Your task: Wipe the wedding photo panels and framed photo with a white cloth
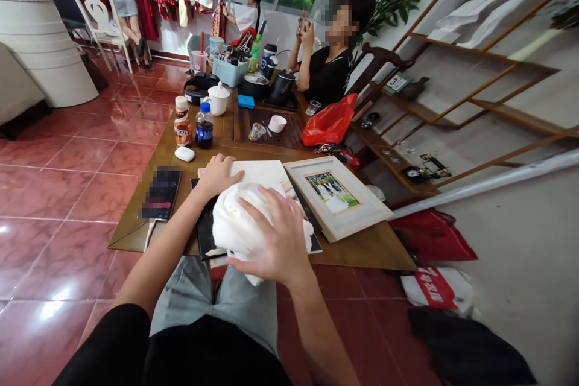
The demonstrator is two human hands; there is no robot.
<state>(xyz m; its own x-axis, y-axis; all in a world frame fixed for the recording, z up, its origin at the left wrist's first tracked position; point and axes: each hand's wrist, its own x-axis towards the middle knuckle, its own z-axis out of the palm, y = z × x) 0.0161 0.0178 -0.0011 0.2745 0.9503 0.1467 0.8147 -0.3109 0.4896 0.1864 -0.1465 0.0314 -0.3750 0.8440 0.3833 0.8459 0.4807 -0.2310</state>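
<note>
My right hand (275, 235) lies flat with fingers spread on a bunched white cloth (237, 226) at the near edge of the wooden table (366, 250). My left hand (218, 175) rests curled on the cloth's far side, beside a white board (262, 170). Under the cloth lies a dark flat panel (204, 229). A white picture frame (337, 196) with a photo in it lies just right of the cloth.
A phone (160, 193) and a white earbud case (184, 154) lie to the left, two bottles (194, 126) behind them. A tea set, a red bag (329, 123) and a seated person (328, 66) are at the far end. Shelves (474, 96) stand to the right.
</note>
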